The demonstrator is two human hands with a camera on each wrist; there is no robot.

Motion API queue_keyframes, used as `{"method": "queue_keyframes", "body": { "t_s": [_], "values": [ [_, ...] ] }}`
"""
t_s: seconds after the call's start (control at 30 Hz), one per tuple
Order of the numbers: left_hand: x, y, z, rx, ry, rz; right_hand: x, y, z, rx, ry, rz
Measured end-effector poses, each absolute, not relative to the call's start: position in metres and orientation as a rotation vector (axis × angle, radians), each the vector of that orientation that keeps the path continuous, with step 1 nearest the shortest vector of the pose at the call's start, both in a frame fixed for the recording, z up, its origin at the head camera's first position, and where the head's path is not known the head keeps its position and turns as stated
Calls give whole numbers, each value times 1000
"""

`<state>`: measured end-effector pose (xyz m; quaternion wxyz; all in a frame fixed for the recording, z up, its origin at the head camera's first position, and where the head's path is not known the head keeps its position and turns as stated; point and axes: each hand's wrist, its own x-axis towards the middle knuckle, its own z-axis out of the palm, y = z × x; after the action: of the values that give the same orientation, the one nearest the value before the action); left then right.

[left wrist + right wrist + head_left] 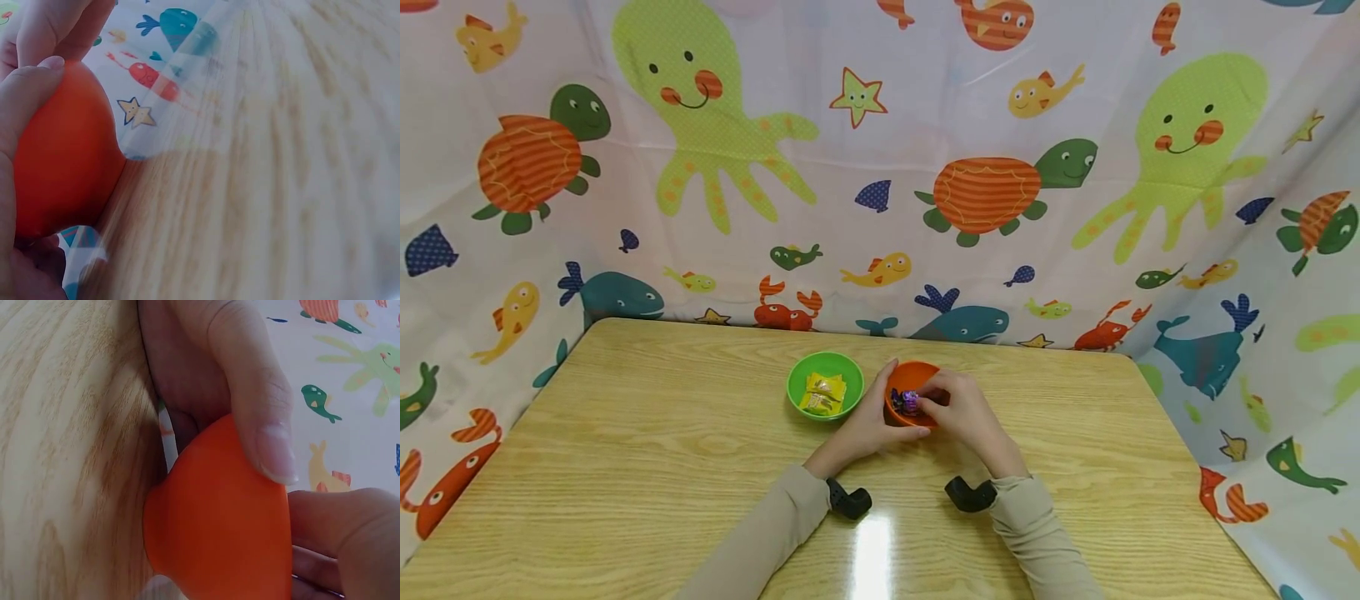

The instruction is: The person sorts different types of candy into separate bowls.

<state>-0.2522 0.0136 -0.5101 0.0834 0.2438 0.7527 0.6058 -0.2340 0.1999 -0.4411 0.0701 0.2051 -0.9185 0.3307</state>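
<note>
An orange bowl (917, 375) stands mid-table with purple-wrapped candy (910, 402) inside. My left hand (867, 423) cups its left side, thumb up at the far rim and fingers curled round the near wall. In the left wrist view, that thumb (25, 106) presses the orange bowl (65, 162). My right hand (961, 408) grips the right side, its fingers bent over the rim and touching the candy. The right wrist view shows its thumb (250, 400) on the outer wall of the orange bowl (219, 531). Whether the fingers pinch the candy is hidden.
A green bowl (801, 375) holding yellow-wrapped candies (823, 393) sits just left of the orange one. The wooden table (625, 467) has rounded far corners. A sea-animal printed curtain (880, 167) closes in the back and both sides.
</note>
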Motion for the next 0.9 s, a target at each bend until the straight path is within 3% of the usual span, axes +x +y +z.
{"method": "queue_keyframes", "body": {
  "t_s": [0.47, 0.9],
  "values": [
    [-239, 18, -510, 544, 2408, 1824, -234, 208, -445, 560, -2600, 1111],
    [-179, 4, -476, 344, 2150, 1889, -210, 228, -428, 546, -2524, 1128]
  ]
}}
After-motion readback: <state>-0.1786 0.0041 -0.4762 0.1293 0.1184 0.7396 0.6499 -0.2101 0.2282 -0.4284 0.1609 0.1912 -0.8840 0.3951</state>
